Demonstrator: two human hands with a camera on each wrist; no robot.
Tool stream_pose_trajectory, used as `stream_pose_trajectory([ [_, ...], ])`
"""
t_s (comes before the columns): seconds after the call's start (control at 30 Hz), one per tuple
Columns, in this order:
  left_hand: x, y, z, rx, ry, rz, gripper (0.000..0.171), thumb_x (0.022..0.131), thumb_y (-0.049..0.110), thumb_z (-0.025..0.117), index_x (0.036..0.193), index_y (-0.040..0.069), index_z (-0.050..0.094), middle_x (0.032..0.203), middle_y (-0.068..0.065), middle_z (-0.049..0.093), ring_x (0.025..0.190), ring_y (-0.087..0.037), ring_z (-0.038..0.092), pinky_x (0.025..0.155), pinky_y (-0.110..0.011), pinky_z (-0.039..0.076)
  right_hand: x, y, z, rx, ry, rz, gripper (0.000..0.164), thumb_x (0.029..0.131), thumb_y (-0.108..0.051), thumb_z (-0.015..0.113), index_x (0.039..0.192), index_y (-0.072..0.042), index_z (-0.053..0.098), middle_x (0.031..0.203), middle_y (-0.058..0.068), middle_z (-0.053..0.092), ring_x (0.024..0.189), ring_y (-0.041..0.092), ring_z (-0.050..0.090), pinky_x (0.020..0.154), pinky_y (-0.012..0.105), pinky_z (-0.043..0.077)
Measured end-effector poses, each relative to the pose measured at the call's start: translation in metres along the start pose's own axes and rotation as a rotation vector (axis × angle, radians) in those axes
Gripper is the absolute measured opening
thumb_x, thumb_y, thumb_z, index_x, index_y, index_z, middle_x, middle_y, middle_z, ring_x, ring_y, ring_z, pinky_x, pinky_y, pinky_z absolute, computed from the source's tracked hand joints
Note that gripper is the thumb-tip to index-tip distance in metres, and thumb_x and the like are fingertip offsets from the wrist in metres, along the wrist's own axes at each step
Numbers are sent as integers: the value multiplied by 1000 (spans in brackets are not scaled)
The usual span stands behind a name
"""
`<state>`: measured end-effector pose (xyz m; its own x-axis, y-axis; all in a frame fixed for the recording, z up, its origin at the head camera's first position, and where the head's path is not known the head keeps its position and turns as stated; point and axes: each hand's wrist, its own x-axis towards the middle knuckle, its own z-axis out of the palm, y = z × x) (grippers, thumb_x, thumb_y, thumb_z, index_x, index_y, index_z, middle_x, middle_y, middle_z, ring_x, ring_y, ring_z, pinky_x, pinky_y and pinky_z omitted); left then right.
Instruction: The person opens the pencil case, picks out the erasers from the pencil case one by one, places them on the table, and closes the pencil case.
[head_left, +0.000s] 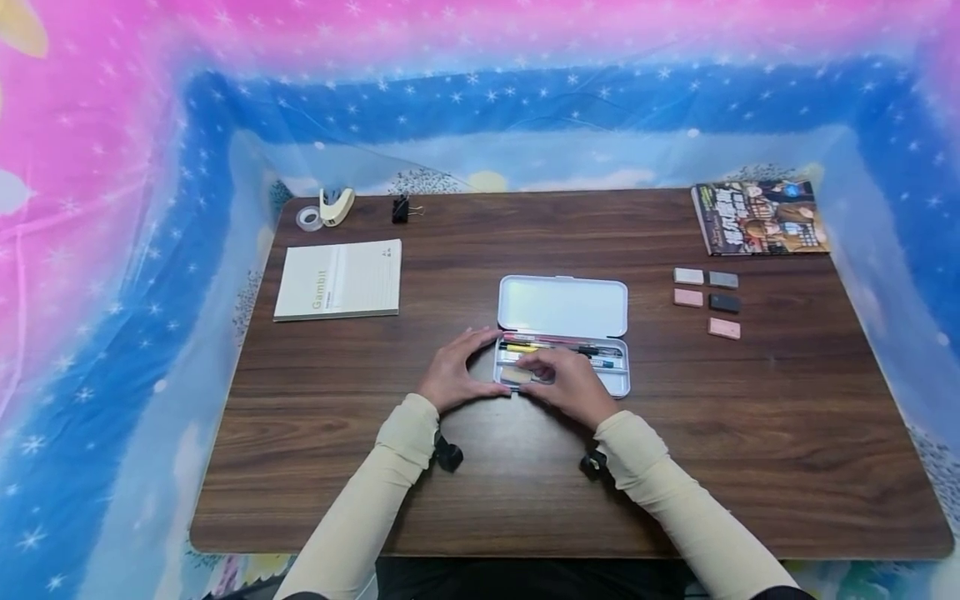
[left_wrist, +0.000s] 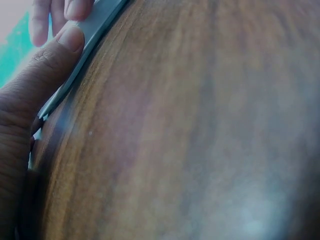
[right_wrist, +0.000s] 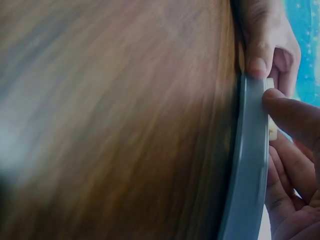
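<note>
A white pencil case (head_left: 562, 307) lies with its lid folded back, pens and pencils (head_left: 585, 350) in its rear compartment. My left hand (head_left: 456, 371) spans its left end, thumb at the near corner and fingers by the hinge side. In the front compartment sits a cream eraser (head_left: 516, 376), pinched by the thumb and fingers of my right hand (head_left: 567, 385). The right wrist view shows the eraser (right_wrist: 272, 127) rising just above the case wall (right_wrist: 250, 150), between that thumb and the fingers. Part of the compartment is hidden under the right hand.
Several small erasers (head_left: 724, 303) in white, grey, pink and black stand to the right, before a comic book (head_left: 765, 218). A notebook (head_left: 341, 279) lies left. Behind it are a tape roll (head_left: 309, 218), a stapler (head_left: 337, 207) and a binder clip (head_left: 401, 209).
</note>
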<state>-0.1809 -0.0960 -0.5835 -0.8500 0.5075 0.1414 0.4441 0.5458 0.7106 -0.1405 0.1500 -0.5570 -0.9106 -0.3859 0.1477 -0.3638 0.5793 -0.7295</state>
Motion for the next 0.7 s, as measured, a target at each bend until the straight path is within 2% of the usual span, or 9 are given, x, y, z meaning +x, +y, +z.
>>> stream_pose_trajectory([
  [0.13, 1, 1, -1, 0, -5, 5, 95, 68, 40, 102, 150, 15, 60, 151, -12, 60, 145, -34, 50, 127, -43, 33, 5, -2, 2, 21, -10, -13, 26, 87, -10, 89, 111, -9, 80, 101, 3, 78, 86, 13, 70, 77, 32, 63],
  [0.47, -2, 4, -1, -8, -17, -49, 96, 68, 38, 102, 151, 15, 58, 153, -14, 57, 146, -36, 48, 127, -48, 34, 0, 2, -4, 119, -16, 16, 25, 90, -8, 85, 115, -10, 79, 105, 1, 78, 86, 9, 71, 79, 27, 64],
  [0.6, -2, 5, -1, 4, -23, -63, 97, 68, 40, 101, 152, 15, 58, 155, -15, 56, 148, -39, 45, 125, -53, 35, -6, 8, -21, 169, 23, 44, 28, 90, -4, 85, 116, -7, 79, 112, 7, 78, 87, 13, 73, 81, 29, 65],
  [0.7, -1, 6, -1, 6, -21, -61, 97, 68, 40, 101, 151, 15, 58, 154, -15, 56, 148, -39, 45, 125, -54, 36, -14, 17, -44, 177, 86, 81, 29, 89, -2, 84, 117, -6, 78, 114, 10, 77, 89, 18, 74, 82, 28, 65],
])
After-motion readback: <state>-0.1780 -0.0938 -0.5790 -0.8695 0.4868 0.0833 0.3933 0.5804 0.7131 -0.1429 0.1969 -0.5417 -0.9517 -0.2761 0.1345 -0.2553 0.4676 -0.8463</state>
